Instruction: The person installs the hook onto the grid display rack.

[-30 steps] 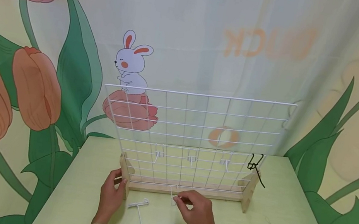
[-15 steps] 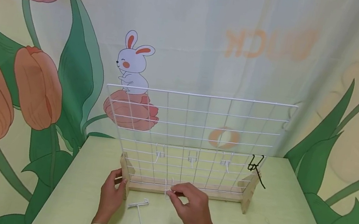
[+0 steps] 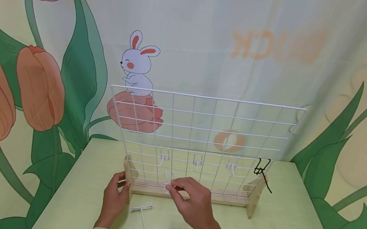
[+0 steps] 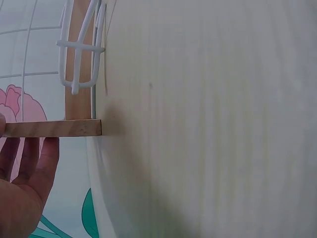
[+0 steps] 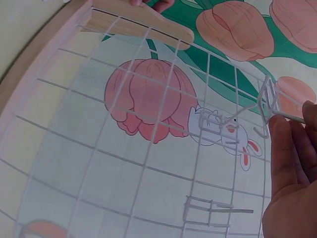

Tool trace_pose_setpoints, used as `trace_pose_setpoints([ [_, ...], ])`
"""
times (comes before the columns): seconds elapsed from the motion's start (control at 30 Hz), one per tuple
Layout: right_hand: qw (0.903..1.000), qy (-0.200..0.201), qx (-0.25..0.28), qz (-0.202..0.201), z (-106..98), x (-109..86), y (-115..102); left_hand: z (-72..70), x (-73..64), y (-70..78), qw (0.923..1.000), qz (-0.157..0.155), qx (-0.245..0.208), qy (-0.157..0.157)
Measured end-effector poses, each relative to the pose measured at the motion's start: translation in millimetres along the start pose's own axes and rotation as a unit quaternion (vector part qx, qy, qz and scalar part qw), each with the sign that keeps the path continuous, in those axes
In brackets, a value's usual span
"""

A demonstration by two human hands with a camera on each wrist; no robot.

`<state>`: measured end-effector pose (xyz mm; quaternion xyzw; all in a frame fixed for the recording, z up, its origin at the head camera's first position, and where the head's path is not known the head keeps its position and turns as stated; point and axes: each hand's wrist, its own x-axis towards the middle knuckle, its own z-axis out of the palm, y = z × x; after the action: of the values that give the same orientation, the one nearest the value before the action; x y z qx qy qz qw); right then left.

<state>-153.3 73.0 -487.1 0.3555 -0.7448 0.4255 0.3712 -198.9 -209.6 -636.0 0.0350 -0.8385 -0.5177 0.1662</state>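
A white wire hook [image 3: 169, 184] is pinched between thumb and fingertips of the right hand [image 3: 192, 204] and is held against the lower rows of the white wire grid panel [image 3: 202, 133], just above the wooden base rail [image 3: 228, 198]. In the right wrist view the hook [image 5: 267, 111] is seen touching a grid wire, gripped by the fingers [image 5: 290, 148]. The left wooden foot [image 3: 128, 178] of the stand is gripped by the left hand [image 3: 114, 199], thumb on one side and curled fingers on the other; in the left wrist view the fingers [image 4: 29, 163] are seen under the foot's end [image 4: 54, 128]. Three white hooks [image 3: 196, 161] are hung in a row on the grid, and a black hook [image 3: 261, 167] is hung at its right edge. Two loose white hooks [image 3: 143, 209] are lying on the pale green tabletop [image 3: 295, 228] between the hands and the near edge. A tulip-and-rabbit curtain [image 3: 30, 78] is hung behind.
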Motion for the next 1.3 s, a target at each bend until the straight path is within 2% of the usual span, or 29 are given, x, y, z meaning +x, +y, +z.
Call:
trace_pose_setpoints([
  [0.47, 0.9994, 0.008, -0.002, -0.033, 19, 38.0, -2, -2.4, -0.8, 2.3, 0.9999, -0.012, 0.004, -0.005],
  [1.07, 0.9976, -0.034, -0.02, -0.056, 51, 68.3, 2, -2.9, 0.2, 1.3, 0.9997, -0.012, -0.021, 0.009],
  [1.3, 0.9952, -0.056, -0.038, -0.071, 63, 85.3, -3, -0.4, -0.6, 2.3, 0.9993, -0.005, -0.027, 0.025],
])
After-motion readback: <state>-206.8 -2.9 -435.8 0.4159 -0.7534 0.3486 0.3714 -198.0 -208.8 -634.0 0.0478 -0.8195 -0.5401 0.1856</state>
